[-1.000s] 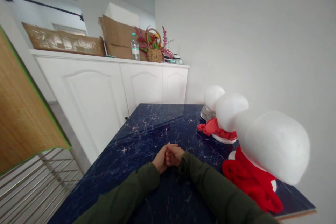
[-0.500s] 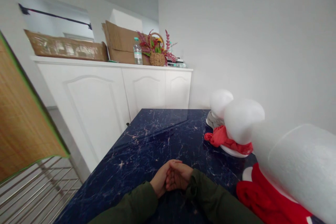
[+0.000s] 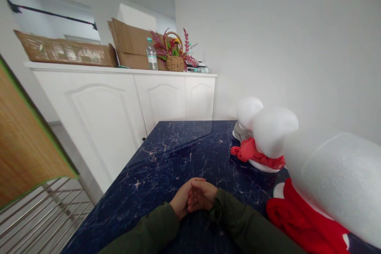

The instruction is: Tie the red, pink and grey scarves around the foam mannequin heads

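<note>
Red cloth [image 3: 294, 222] lies on the near right part of the dark blue tabletop [image 3: 166, 154], bunched at the base of a large white foam head [image 3: 342, 182], just beside my right sleeve [image 3: 253, 222]. My left hand [image 3: 182, 200] and right hand [image 3: 204, 196] touch each other over the tabletop's near middle, cupped together; my right fingers lie side by side, curled inward, but most of my left fingers are hidden, so I cannot tell how tightly they close. From my hands, a broad marbled stretch runs to the tabletop's far edge, where the white cabinet [image 3: 101, 111] stands behind it. The tabletop's left edge slants inward toward that far edge, with a metal rack [image 3: 62, 202] beyond it at the near left. Along the tabletop's right side, room narrows: a middle foam head [image 3: 275, 131] with coral cloth [image 3: 248, 151] at its base, then a far foam head [image 3: 249, 112] with grey cloth [image 3: 241, 133] near the far right corner.
</note>
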The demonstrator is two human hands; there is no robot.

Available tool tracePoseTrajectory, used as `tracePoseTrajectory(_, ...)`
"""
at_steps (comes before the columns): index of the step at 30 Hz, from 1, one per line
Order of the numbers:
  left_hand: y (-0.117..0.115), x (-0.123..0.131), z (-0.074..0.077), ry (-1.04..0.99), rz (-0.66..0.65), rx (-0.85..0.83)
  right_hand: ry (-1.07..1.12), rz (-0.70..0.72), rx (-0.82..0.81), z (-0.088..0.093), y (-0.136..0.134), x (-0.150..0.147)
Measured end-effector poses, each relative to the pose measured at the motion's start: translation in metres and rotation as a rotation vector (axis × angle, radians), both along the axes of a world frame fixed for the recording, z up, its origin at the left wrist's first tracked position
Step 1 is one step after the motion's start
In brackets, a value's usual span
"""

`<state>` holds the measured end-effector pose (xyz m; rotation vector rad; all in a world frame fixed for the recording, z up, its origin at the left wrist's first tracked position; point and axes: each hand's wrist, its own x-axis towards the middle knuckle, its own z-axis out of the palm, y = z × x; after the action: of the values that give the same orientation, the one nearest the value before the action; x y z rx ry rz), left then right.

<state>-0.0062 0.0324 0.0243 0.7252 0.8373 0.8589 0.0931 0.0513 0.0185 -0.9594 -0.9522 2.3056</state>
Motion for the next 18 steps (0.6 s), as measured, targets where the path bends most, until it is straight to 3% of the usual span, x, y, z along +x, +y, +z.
tracePoseTrajectory(18,-0.005,0.003,0.006,0.006,0.056,0.011,0.040,0.017,0.016,-0.014,0.005,0.000)
